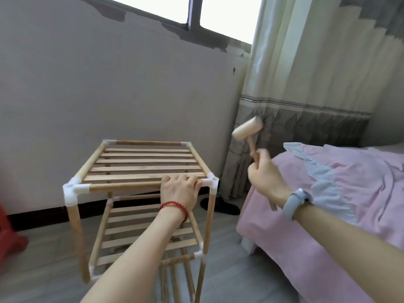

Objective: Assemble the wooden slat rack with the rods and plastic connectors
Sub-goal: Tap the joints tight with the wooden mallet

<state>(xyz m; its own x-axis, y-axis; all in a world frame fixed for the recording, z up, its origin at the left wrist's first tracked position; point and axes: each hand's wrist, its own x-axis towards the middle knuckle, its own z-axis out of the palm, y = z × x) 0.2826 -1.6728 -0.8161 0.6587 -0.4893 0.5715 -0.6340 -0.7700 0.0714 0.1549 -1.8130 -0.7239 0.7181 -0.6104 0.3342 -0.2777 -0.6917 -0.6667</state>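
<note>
Wooden rack stands on the grey floor near the wall, just left of a bed with a pink cover. Top slat shelf sits in a frame of rods joined by white plastic connectors at the corners; a second slat shelf shows below. Left hand, red bead bracelet at the wrist, rests on the front top rod close to the right front connector, fingers laid over onto the slats. Right hand, grey band on the wrist, clamped round the handle of a small wooden mallet, head raised above and to the right of the rack, apart from it. Curtain behind
</note>
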